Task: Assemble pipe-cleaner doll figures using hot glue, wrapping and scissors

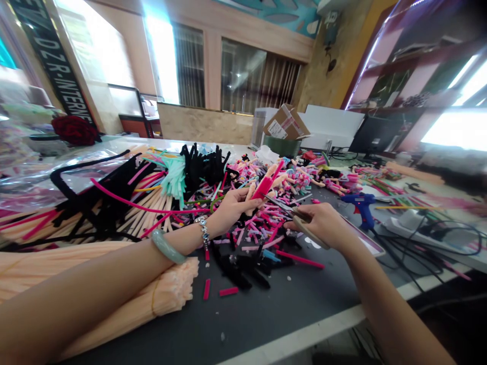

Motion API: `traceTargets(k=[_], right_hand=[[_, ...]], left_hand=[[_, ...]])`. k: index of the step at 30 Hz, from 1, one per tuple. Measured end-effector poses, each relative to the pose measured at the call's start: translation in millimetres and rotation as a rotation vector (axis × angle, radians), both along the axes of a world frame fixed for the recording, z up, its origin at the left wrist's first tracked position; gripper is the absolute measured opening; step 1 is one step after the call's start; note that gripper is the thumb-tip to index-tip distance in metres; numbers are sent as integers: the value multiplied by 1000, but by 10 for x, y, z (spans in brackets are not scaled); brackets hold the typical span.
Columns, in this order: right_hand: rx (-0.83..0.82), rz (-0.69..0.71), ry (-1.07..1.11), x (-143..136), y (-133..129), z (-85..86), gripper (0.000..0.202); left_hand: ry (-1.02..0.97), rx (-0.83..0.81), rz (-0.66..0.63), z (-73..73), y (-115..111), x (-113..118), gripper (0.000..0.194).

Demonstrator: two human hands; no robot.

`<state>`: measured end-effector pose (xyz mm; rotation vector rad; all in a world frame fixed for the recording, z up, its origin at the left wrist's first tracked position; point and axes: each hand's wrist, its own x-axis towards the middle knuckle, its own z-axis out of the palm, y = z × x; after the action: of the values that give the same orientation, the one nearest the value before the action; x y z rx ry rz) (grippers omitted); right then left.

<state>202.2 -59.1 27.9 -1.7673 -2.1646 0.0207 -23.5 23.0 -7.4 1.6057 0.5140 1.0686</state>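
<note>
Near the middle of the table, my left hand (236, 209) is closed around a small figure of pipe cleaners (263, 187), bright pink with peach parts. My right hand (317, 223) grips a pair of scissors (283, 205) by the handles, the blades pointing left at the pink part. Whether the blades touch it I cannot make out. Under both hands lies a heap of short pink, purple and white pipe cleaner pieces (247, 235). Several black pipe cleaner pieces (243, 268) lie just in front of it.
A bundle of peach pipe cleaners (167, 291) lies under my left forearm. Black, mint and pink stems are piled to the left. On the right are a blue glue gun (361, 208), tangled cables (411, 253) and a power strip (405, 223). A cardboard box (287, 123) stands at the back.
</note>
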Motion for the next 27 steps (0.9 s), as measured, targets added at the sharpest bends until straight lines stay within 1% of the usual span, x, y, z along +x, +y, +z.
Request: traceTargets(k=[5, 10, 14, 18, 27], right_hand=[[24, 17, 41, 9, 1, -23, 49], [13, 56, 75, 11, 3, -45, 50], [43, 21, 16, -1, 11, -54, 50], [31, -8, -40, 2, 17, -57, 49], [39, 45, -5, -9, 14, -78, 42]], left_hand=[[-3, -9, 4, -3, 13, 1, 28], [4, 3, 14, 7, 4, 2, 29], [6, 9, 26, 10, 9, 6, 28], [30, 48, 32, 27, 7, 1, 26], [113, 160, 87, 43, -5, -13, 22]])
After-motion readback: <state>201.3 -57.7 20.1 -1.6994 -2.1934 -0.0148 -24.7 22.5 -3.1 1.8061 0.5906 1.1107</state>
